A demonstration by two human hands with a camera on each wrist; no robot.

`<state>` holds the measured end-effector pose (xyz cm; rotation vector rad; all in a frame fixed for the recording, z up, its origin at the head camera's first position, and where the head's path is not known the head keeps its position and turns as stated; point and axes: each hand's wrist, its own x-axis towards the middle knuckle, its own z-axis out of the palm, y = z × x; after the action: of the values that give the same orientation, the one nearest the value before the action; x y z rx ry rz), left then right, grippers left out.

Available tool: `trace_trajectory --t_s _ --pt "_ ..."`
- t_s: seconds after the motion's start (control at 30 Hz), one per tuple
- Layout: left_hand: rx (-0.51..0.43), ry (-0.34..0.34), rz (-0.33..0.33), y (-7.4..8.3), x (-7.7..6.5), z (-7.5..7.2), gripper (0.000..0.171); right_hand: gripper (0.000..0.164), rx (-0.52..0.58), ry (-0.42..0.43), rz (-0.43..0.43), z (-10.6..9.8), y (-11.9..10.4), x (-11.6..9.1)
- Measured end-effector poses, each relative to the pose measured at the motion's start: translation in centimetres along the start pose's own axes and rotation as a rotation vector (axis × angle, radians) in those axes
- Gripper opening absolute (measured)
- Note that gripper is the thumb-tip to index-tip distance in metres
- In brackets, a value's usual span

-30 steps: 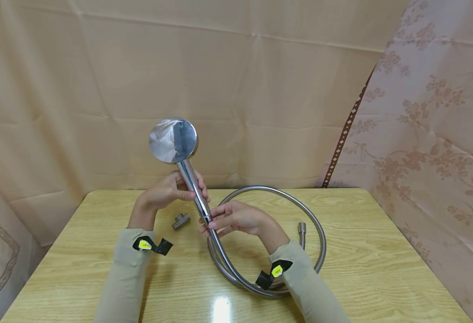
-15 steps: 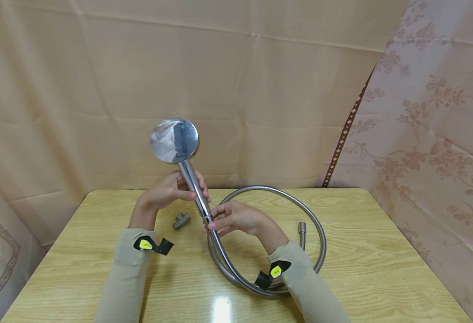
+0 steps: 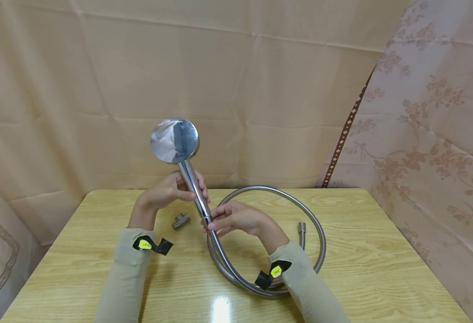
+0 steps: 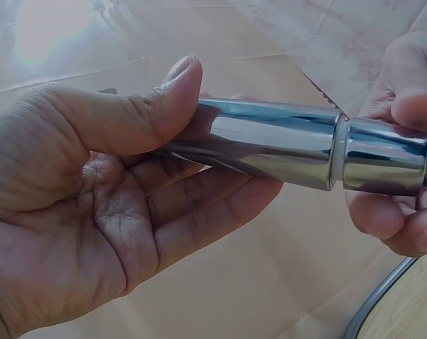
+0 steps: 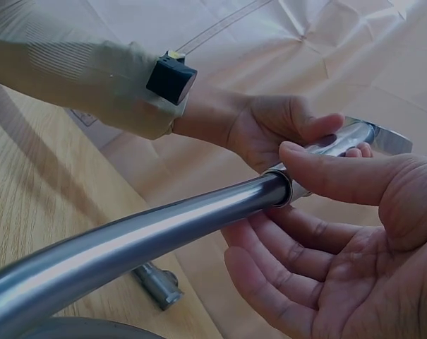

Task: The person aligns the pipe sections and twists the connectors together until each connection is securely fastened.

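A chrome shower head [image 3: 174, 140] is held up and tilted over the table, its round back toward the head camera. My left hand [image 3: 165, 190] grips its handle [image 4: 269, 141] between thumb and fingers. At the handle's lower end, my right hand [image 3: 238, 218] pinches the metal collar nut [image 4: 385, 157] of the shower hose [image 5: 142, 240]. In the left wrist view a narrow pale ring shows between handle and nut. From the nut the hose runs down into a loop on the table, and its other end fitting [image 3: 302, 228] lies inside that loop.
A small metal tee fitting [image 3: 181, 220] lies on the wooden table [image 3: 381, 269], just right of my left wrist. Beige cloth [image 3: 240, 89] hangs behind the table, with floral cloth [image 3: 434, 134] at the right.
The fingers of my right hand have shifted slightly around the collar nut. The shower head and left hand have stayed almost in place.
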<state>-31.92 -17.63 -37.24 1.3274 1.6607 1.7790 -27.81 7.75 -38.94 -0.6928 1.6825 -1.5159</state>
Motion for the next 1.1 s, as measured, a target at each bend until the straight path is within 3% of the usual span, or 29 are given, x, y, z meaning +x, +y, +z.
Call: trace_trajectory --t_s 0.57,1.1 --pt "-0.016 -0.023 0.004 0.10 0.11 -0.48 0.026 0.026 -0.003 0.027 0.013 -0.12 -0.22 0.32" --pt "-0.011 -0.021 -0.008 0.38 0.22 -0.32 0.021 0.035 -0.030 -0.011 -0.004 -0.18 -0.36 0.14"
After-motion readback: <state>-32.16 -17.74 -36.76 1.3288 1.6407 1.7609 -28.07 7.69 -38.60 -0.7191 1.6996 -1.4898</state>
